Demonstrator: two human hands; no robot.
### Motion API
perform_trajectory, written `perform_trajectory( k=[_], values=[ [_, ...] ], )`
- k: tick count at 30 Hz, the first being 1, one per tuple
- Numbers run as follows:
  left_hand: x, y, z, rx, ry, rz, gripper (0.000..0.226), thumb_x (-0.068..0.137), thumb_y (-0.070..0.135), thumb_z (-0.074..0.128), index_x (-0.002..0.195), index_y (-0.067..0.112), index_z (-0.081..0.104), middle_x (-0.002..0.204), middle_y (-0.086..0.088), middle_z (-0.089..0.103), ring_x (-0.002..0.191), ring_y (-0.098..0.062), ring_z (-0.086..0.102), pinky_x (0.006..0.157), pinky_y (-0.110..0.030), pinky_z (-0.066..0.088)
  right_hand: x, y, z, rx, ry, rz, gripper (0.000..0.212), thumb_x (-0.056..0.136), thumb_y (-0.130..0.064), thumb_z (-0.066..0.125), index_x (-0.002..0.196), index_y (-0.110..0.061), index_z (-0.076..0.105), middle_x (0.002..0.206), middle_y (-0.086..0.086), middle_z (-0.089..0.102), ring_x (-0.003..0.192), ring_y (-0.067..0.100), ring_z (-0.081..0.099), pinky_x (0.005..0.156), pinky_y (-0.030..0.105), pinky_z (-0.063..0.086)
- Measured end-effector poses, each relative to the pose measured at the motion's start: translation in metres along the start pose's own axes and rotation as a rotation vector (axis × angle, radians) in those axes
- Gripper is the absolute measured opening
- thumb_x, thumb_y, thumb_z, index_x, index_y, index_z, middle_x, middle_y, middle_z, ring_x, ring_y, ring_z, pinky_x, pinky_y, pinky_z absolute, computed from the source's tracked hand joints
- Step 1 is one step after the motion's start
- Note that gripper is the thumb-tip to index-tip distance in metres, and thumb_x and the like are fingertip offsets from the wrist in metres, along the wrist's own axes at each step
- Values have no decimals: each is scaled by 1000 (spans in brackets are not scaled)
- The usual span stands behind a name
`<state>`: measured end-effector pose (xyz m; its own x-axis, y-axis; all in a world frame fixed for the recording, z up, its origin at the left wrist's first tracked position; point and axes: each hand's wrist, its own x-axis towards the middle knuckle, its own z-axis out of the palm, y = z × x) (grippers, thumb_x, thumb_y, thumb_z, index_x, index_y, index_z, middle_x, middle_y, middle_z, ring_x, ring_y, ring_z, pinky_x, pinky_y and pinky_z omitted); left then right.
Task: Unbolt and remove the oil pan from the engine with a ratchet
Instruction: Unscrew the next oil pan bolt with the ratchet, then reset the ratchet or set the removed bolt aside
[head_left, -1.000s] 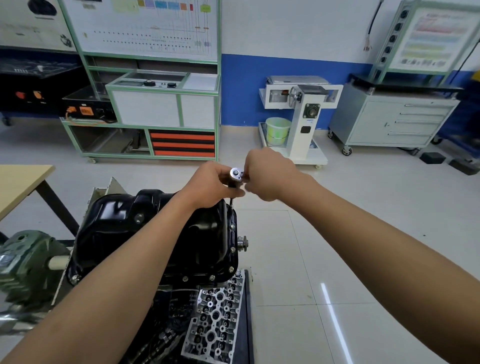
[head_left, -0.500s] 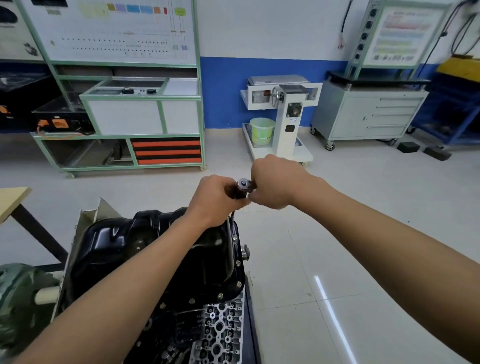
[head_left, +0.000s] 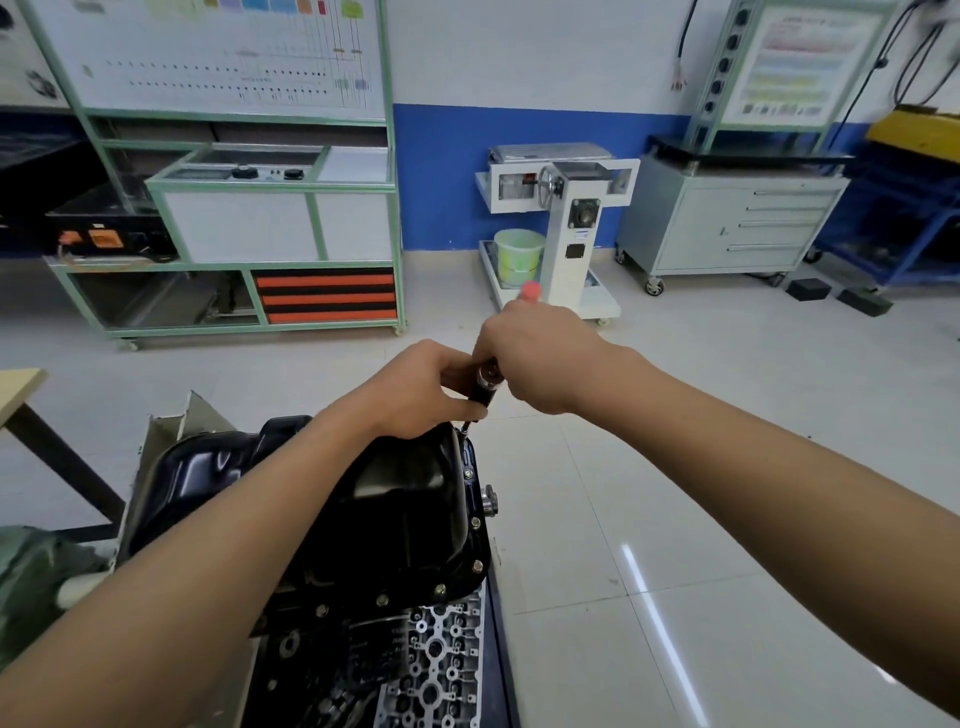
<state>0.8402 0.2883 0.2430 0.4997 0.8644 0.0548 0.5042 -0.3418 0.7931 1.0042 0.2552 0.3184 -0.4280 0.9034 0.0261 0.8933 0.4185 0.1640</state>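
Glossy black pressed-metal oil pan (head_left: 405, 499) is seen seated on top of the dark engine (head_left: 311, 675), low and left of centre, with small silver flange bolts (head_left: 439, 588) set along its near and right edges. At the pan's far right corner a chrome ratchet with a red-tipped handle (head_left: 487, 384) is held above a thin extension that reaches down to the flange; whether a bolt is engaged cannot be told. The left grip (head_left: 421, 389) is curled round the black shaft below the ratchet head. The right grip (head_left: 540, 364) is closed round the handle, the red end showing above it. A silver cylinder head (head_left: 441, 649) is laid just beside the engine.
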Motion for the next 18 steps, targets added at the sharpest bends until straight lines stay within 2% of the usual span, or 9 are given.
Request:
perform_trajectory(
  k=[3, 5, 8, 9, 11, 14, 16, 17, 18],
  values=[
    [-1, -6, 1, -27, 63, 15, 31, 80, 1, 83, 93, 28, 75, 85, 17, 78, 88, -1, 74, 80, -11, 53, 2, 4, 5, 65, 3, -44, 48, 84, 4, 52, 118, -26, 68, 109, 7, 60, 91, 32, 60, 68, 39, 53],
    [-1, -7, 6, -17, 122, 29, 24, 81, 3, 83, 96, 20, 76, 82, 18, 77, 84, 1, 73, 77, -10, 52, 2, 7, 8, 85, 19, 1, 38, 86, -4, 56, 115, -25, 68, 114, 9, 60, 93, 32, 62, 74, 39, 54],
    [-1, -8, 14, -2, 243, 28, 17, 82, 7, 83, 92, 19, 76, 80, 14, 77, 78, 0, 73, 74, -15, 54, 1, 12, 10, 62, 81, 96, 15, 90, -27, 61, 103, -21, 67, 89, 1, 54, 76, 25, 57, 60, 32, 43],
    [-1, -8, 16, 9, 281, 20, 14, 81, 9, 84, 91, 18, 77, 80, 11, 78, 78, -2, 74, 76, -21, 56, 1, 13, 11, 90, 89, 121, 18, 89, -34, 62, 98, -19, 67, 82, 0, 53, 70, 23, 55, 55, 30, 39],
    [0, -6, 20, 37, 329, 8, 12, 80, 14, 84, 84, 21, 76, 78, 6, 77, 77, -11, 74, 78, -31, 59, 1, 13, 12, 197, 73, 158, 25, 83, -40, 66, 91, -16, 68, 79, 2, 60, 68, 23, 58, 53, 28, 42],
    [5, 0, 25, 147, 383, 14, 27, 76, 18, 84, 69, 35, 65, 71, 7, 72, 70, -16, 69, 67, -32, 55, 1, 11, 13, 311, 61, 177, 28, 77, -42, 72, 80, -15, 66, 71, 2, 59, 65, 22, 57, 53, 29, 43],
    [8, 3, 22, 149, 327, -2, 26, 73, 20, 88, 70, 33, 66, 72, 9, 71, 69, -12, 68, 67, -29, 54, -1, 12, 12, 334, 37, 146, 20, 77, -35, 74, 84, -17, 68, 75, 2, 61, 67, 20, 55, 53, 29, 43],
    [11, 3, 17, 135, 241, -39, 22, 71, 19, 90, 76, 28, 70, 76, 8, 74, 74, -12, 70, 71, -30, 56, -2, 13, 11, 304, 33, 109, 14, 79, -30, 73, 92, -24, 70, 80, -1, 60, 70, 19, 55, 54, 29, 41],
    [15, 3, 9, 150, 118, -87, 23, 71, 18, 91, 85, 24, 74, 83, 9, 76, 81, -13, 72, 76, -31, 57, -3, 14, 11, 250, 41, 61, 22, 81, -24, 70, 101, -34, 70, 81, -4, 55, 72, 20, 53, 53, 28, 37]
  ],
)
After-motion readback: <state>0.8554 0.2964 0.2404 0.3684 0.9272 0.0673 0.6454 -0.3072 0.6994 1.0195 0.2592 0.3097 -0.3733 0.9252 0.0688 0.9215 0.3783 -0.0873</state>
